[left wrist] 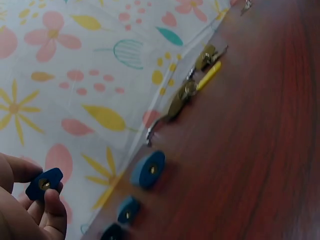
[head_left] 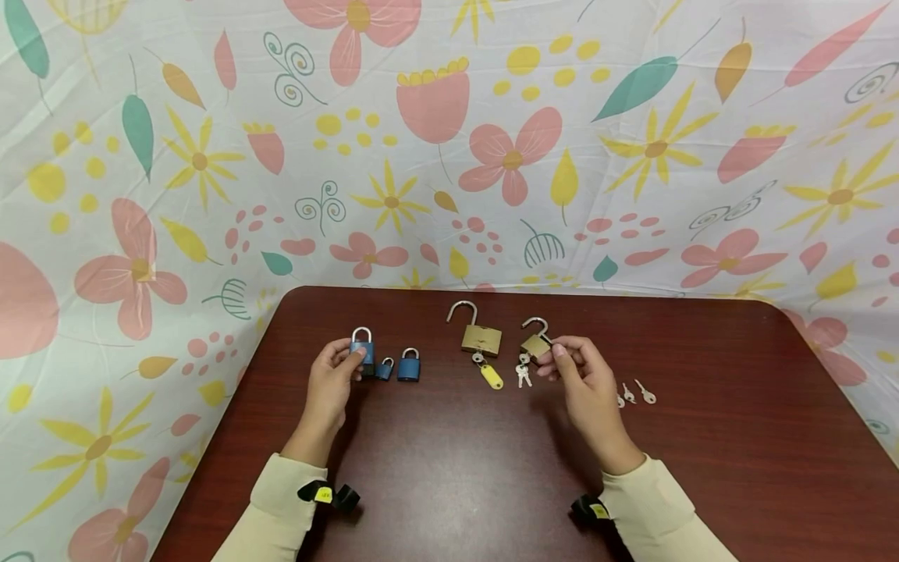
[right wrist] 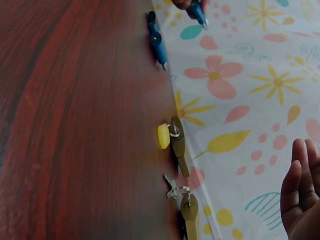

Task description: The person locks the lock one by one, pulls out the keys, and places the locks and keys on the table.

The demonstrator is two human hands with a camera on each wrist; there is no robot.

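My left hand (head_left: 332, 382) pinches a blue padlock (head_left: 361, 355), shackle up and closed; its keyhole faces the left wrist camera. Close by are a small blue padlock (head_left: 384, 368) and a larger blue padlock (head_left: 410, 364). Another dark blue padlock (left wrist: 113, 233) shows at the bottom of the left wrist view. My right hand (head_left: 586, 390) is raised near a smaller brass padlock (head_left: 535, 346) with its shackle open and keys (head_left: 524, 375) hanging from it. In the right wrist view its fingers look fairly straight, with nothing seen in them and apart from that padlock.
A larger brass padlock (head_left: 481, 340), shackle open, has a key inserted with a yellow tag (head_left: 492, 377). Several loose keys (head_left: 644, 392) lie right of my right hand, one partly hidden by it. A flowered cloth (head_left: 449, 195) hangs behind the dark red table (head_left: 449, 468).
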